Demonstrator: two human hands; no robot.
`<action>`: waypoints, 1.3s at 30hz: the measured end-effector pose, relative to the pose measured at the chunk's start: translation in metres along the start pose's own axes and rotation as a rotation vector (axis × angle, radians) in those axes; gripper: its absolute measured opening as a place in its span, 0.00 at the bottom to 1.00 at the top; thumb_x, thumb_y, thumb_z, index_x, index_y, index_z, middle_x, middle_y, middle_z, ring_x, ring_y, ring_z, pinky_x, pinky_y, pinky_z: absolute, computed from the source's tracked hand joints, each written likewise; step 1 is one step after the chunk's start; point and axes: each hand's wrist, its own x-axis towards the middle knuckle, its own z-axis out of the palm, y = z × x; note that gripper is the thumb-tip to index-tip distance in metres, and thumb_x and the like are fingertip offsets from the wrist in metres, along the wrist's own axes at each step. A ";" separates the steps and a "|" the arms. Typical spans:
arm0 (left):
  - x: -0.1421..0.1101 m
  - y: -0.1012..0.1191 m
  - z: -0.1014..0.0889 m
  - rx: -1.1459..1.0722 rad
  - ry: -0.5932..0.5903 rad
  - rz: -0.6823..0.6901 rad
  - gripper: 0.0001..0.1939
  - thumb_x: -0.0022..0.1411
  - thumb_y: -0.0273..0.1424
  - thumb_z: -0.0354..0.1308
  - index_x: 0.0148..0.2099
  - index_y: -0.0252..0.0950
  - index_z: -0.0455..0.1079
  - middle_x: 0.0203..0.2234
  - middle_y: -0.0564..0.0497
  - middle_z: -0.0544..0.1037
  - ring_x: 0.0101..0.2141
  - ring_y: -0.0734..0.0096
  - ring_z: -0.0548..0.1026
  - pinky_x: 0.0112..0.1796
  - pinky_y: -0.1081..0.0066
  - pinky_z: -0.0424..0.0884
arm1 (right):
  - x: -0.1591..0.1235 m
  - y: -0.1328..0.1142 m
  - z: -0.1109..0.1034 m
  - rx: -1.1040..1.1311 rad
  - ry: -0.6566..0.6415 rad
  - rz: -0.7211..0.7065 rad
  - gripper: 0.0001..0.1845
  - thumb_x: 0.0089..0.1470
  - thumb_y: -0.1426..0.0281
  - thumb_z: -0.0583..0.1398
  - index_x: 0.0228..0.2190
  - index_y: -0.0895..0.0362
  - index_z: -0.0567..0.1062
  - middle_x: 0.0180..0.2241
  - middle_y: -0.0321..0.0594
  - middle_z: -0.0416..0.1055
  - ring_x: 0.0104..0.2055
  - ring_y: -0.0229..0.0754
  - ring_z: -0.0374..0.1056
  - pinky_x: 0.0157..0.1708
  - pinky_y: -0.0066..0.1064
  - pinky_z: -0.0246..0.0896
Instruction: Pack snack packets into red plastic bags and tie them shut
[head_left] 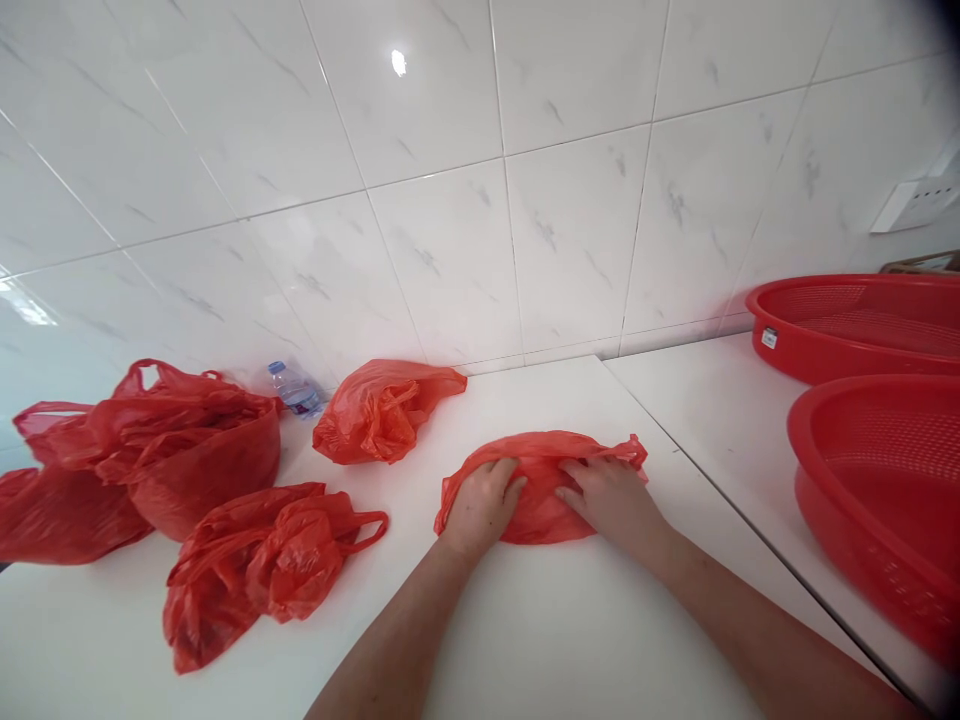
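Note:
A thin red plastic bag (540,500) lies bunched on the white table in front of me. Around its left end, the fingers of my left hand (484,505) are curled into the plastic, thumb pointing inward. My right hand (615,495) grips the right part of the same bag, its fingers bent over the film near the crumpled corner. What the bag contains, if anything, is hidden. Another red bag (390,410), loosely gathered, sits behind and to the left, close to the wall. Nearer on the left is a crumpled red bag (277,560) with a loop handle.
Full red bags (202,450) stand together at the far left. A small clear water bottle (296,390) with a blue cap leans by the tiled wall (450,240). On the right, two red perforated baskets (817,480) rest on an adjoining white table (712,410), past a dark seam.

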 end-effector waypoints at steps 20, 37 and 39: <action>-0.004 0.012 0.000 0.272 0.197 0.261 0.16 0.62 0.26 0.51 0.52 0.43 0.66 0.55 0.45 0.66 0.53 0.57 0.64 0.50 0.56 0.63 | -0.001 -0.003 -0.007 0.000 0.239 -0.024 0.16 0.60 0.70 0.48 0.48 0.55 0.68 0.45 0.46 0.71 0.37 0.43 0.70 0.33 0.34 0.62; -0.002 -0.001 0.003 0.093 -0.031 -0.256 0.31 0.53 0.42 0.60 0.58 0.40 0.59 0.36 0.46 0.76 0.39 0.57 0.74 0.46 0.58 0.62 | 0.003 0.020 -0.013 0.510 -0.143 0.345 0.29 0.58 0.52 0.47 0.54 0.56 0.64 0.38 0.43 0.74 0.38 0.45 0.71 0.31 0.34 0.63; -0.001 -0.002 -0.003 0.078 -0.096 -0.278 0.19 0.52 0.40 0.60 0.46 0.41 0.68 0.28 0.51 0.77 0.33 0.60 0.74 0.46 0.57 0.62 | 0.005 0.025 -0.010 0.514 -0.129 0.424 0.26 0.57 0.55 0.49 0.50 0.57 0.67 0.33 0.42 0.75 0.34 0.44 0.71 0.29 0.33 0.62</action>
